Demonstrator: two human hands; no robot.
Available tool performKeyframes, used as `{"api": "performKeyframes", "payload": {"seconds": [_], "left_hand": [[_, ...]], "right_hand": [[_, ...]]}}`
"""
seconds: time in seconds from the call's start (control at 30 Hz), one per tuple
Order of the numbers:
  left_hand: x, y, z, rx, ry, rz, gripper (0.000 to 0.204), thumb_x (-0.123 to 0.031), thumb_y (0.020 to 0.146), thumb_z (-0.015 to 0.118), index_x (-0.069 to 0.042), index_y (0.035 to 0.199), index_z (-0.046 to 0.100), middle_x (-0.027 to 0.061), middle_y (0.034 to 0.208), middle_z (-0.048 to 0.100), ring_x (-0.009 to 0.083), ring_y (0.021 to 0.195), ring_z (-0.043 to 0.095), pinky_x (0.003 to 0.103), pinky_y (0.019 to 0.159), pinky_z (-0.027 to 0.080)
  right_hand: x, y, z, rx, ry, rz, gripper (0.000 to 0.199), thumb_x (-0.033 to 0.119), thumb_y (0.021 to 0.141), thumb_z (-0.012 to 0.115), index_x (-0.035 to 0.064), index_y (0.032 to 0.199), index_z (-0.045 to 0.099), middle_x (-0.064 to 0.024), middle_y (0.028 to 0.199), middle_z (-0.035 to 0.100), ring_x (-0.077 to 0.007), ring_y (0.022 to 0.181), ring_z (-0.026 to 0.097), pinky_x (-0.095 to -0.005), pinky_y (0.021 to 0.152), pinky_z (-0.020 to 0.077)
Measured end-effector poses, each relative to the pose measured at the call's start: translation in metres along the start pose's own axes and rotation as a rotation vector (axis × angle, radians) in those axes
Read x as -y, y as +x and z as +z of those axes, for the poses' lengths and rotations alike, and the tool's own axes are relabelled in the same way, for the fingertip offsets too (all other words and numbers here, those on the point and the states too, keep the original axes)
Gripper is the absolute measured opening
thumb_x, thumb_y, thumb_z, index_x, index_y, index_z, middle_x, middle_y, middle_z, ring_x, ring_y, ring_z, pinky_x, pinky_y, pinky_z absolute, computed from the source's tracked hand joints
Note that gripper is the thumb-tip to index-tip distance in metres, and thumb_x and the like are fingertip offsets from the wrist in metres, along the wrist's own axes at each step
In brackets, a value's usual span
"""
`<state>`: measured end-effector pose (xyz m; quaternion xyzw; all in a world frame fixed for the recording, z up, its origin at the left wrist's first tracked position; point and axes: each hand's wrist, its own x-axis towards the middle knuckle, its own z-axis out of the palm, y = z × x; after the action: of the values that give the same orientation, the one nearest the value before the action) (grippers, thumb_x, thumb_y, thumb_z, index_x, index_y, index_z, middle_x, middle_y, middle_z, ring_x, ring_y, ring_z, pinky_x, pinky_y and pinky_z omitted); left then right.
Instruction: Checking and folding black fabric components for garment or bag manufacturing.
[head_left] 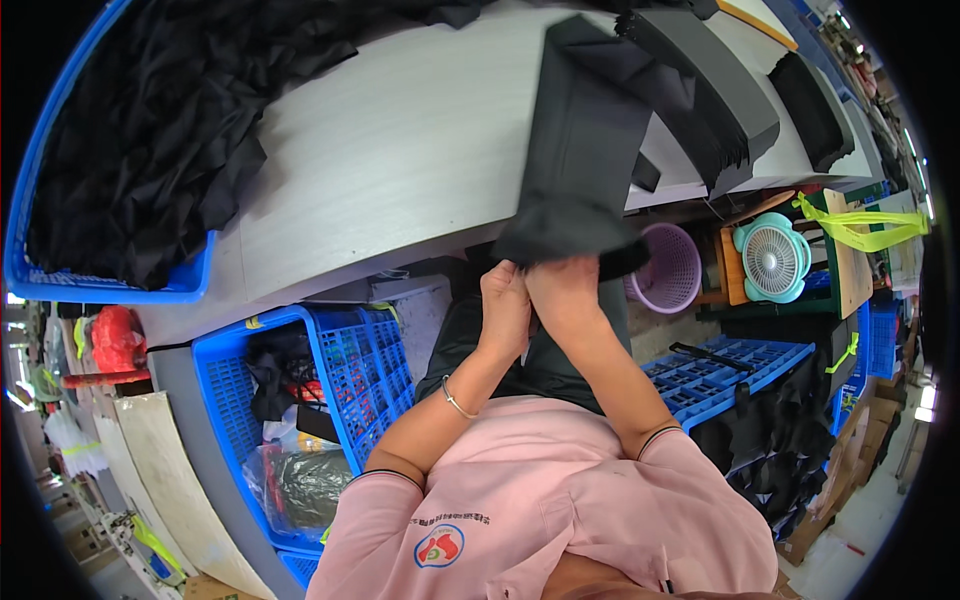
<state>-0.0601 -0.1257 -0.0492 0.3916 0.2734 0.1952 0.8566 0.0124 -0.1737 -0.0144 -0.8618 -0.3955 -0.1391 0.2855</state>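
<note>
A black fabric piece (pixel 585 150), soft and partly smeared by motion, stretches from the table's front edge toward the back. My left hand (pixel 505 300) is closed at its near edge, and my right hand (pixel 563 285) grips the same edge just beside it. The two hands nearly touch, and the fingertips are partly hidden by the cloth. On the table's right side lies a thick stack of black pieces (pixel 700 100), which the far part of the held piece overlaps.
Crumpled black pieces (pixel 150 150) fill a blue crate (pixel 120 292) at left. Another black stack (pixel 812 115) lies far right. Below the grey table (pixel 400 130) are a blue basket (pixel 365 370), purple bin (pixel 668 268), small fan (pixel 772 258) and blue crate (pixel 740 375).
</note>
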Motion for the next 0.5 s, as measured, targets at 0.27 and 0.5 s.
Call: {"api": "performKeyframes", "payload": {"seconds": [0.27,0.5], "left_hand": [[-0.01,0.016,-0.002,0.173,-0.144,-0.007,0.014,-0.003,0.092,0.056,0.001,0.099,0.068,0.0078,0.098,0.07,0.0141,0.088,0.066,0.028,0.078,0.053],[0.02,0.043,-0.021,0.142,-0.115,0.109,0.023,-0.018,0.101,0.054,0.001,0.102,0.067,0.0064,0.098,0.071,0.011,0.085,0.065,0.027,0.074,0.05]], "right_hand": [[-0.002,0.019,0.016,0.257,-0.136,0.006,0.027,0.019,0.087,0.062,0.0103,0.111,0.068,-0.0146,0.122,0.063,-0.0367,0.113,0.058,-0.0573,0.102,0.0394],[-0.023,0.047,0.05,0.353,-0.198,-0.157,0.04,0.045,0.093,0.056,0.011,0.11,0.069,-0.012,0.11,0.068,-0.0362,0.109,0.059,-0.0572,0.098,0.0403]]}}
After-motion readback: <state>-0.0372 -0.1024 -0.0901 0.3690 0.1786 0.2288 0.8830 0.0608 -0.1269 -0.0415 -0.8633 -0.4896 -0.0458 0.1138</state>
